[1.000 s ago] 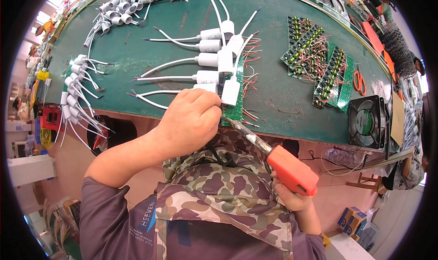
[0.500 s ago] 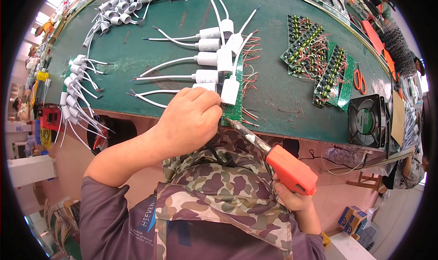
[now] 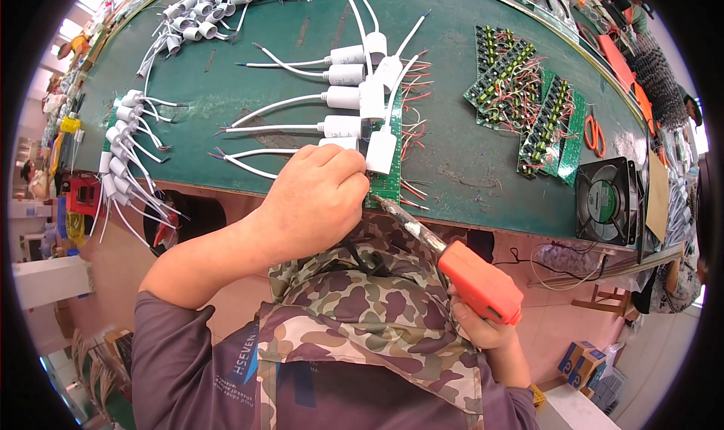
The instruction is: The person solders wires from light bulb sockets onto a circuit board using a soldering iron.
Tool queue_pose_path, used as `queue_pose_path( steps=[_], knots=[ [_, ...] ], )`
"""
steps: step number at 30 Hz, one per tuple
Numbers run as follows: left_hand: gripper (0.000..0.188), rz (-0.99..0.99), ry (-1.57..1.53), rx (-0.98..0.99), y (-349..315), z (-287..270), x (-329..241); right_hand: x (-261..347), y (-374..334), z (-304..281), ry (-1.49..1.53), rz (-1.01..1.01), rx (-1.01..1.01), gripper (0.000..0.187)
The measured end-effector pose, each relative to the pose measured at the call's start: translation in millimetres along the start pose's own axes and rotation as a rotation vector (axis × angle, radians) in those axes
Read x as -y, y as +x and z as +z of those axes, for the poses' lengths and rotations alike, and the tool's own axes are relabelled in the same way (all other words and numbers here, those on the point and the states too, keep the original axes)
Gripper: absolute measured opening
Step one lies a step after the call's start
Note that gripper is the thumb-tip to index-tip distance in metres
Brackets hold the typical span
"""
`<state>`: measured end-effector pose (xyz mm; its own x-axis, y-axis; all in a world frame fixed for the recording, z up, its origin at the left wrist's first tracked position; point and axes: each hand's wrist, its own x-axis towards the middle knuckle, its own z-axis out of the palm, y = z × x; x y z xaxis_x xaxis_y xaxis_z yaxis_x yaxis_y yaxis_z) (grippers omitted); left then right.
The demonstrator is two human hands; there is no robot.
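My right hand (image 3: 483, 326) grips the orange handle of a soldering gun (image 3: 480, 281). Its metal tip rests at the near end of a green circuit board (image 3: 387, 186), by my left fingertips. My left hand (image 3: 320, 192) is closed in a pinch at the board's left edge; whatever it holds is hidden behind the fingers. White cylindrical parts with cables, one nearest my fingers (image 3: 381, 152), stand in two rows on the board. Thin red and white wires (image 3: 411, 132) stick out along its right side.
Several wired boards (image 3: 513, 83) lie stacked to the right, beside orange scissors (image 3: 595, 134) and a black fan (image 3: 605, 201). A heap of white cylindrical parts (image 3: 204, 15) is at the far left. Another board with white cylinders (image 3: 121, 139) overhangs the left table edge.
The soldering gun's handle has shifted very slightly left, with its tip still at the board. My left hand stays almost in place.
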<state>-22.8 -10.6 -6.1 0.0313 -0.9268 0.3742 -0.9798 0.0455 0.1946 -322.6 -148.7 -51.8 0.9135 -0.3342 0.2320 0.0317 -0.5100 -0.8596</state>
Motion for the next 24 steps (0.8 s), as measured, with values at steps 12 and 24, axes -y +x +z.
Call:
queue_pose_path(
  steps=[12,24],
  knots=[
    [0.015,-0.018,-0.001,0.062,-2.0,-3.8,-0.3,22.5,2.5,0.4,0.203,0.252,-0.208,0.017],
    [0.013,-0.019,-0.010,0.061,-2.5,-2.9,-0.4,10.4,-8.2,-7.9,0.161,0.068,-0.046,0.044]
  ],
)
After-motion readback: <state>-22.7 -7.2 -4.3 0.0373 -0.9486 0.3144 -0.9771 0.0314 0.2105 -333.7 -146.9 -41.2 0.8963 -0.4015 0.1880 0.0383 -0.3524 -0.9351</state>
